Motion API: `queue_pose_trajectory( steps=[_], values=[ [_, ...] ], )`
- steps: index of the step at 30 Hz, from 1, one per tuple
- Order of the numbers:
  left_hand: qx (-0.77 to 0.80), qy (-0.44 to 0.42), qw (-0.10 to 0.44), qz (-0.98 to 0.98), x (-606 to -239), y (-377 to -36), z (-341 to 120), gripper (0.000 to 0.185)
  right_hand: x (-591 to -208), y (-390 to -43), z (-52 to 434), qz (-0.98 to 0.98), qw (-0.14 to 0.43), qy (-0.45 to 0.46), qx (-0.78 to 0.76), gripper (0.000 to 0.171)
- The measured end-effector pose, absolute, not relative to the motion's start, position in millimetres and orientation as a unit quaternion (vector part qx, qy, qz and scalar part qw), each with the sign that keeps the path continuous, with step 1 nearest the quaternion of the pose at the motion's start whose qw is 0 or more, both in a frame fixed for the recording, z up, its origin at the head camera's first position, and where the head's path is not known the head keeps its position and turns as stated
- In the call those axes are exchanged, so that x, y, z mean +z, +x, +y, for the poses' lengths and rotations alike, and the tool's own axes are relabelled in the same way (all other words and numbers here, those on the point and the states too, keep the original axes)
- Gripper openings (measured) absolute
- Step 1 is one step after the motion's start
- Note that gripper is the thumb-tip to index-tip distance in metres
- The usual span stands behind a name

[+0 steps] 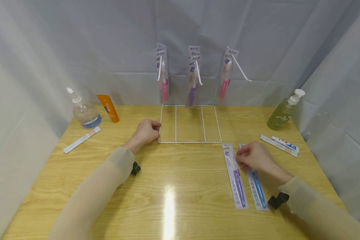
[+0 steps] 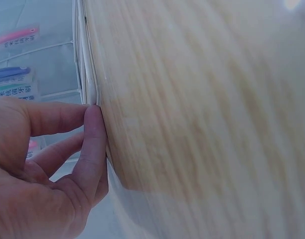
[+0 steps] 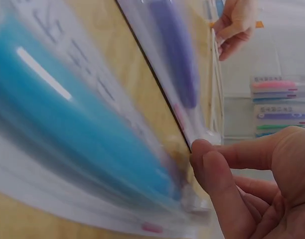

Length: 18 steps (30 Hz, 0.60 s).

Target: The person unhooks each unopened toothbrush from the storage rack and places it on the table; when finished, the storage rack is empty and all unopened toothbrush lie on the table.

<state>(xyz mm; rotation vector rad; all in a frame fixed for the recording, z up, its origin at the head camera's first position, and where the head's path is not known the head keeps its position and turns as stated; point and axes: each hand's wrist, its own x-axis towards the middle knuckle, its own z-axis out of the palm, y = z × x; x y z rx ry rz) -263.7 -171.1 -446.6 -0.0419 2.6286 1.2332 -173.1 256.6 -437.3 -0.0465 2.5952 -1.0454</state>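
Note:
My left hand (image 1: 147, 130) pinches the left side of a white wire rack (image 1: 189, 142) between thumb and fingers, low at the table. In the left wrist view, thumb and index fingertip meet on the wire (image 2: 90, 82). My right hand (image 1: 255, 156) has its thumb and index fingertip at the right edge of a packaged purple toothbrush (image 1: 238, 183), pinching it near the top. That pack lies on the table. A packaged blue toothbrush (image 1: 259, 188) lies beside it, its upper part partly beneath my right hand.
Packaged toothbrushes (image 1: 192, 95) hang on the rack's three hooks. At the left stand a clear pump bottle (image 1: 86, 113) and an orange tube (image 1: 108, 108), with a slim packet (image 1: 81, 140) below. A green pump bottle (image 1: 283, 113), a toothpaste tube (image 1: 285, 144) and another packet (image 1: 277, 146) are right.

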Motion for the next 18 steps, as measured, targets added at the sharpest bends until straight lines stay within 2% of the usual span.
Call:
queue_pose_trajectory(
  steps=[4, 9, 13, 18],
  values=[
    [0.422, -0.012, 0.118, 0.899, -448.3, -264.2, -172.4, 0.062, -427.9, -177.4, 261.0, 0.927, 0.130, -0.051, -0.348, 0.028],
    [0.416, -0.004, 0.113, 0.902, -449.0, -266.5, -173.4, 0.063, -404.4, -193.5, 266.4, 0.926, 0.039, -0.102, -0.362, 0.027],
    [0.415, -0.004, 0.114, 0.902, -448.9, -266.6, -174.2, 0.063, -385.1, -220.9, 267.3, 0.910, -0.037, -0.115, -0.397, 0.029],
    [0.419, -0.005, 0.119, 0.900, -448.8, -266.5, -173.2, 0.064, -355.8, -265.1, 257.9, 0.877, -0.116, -0.090, -0.457, 0.028]
  ],
)
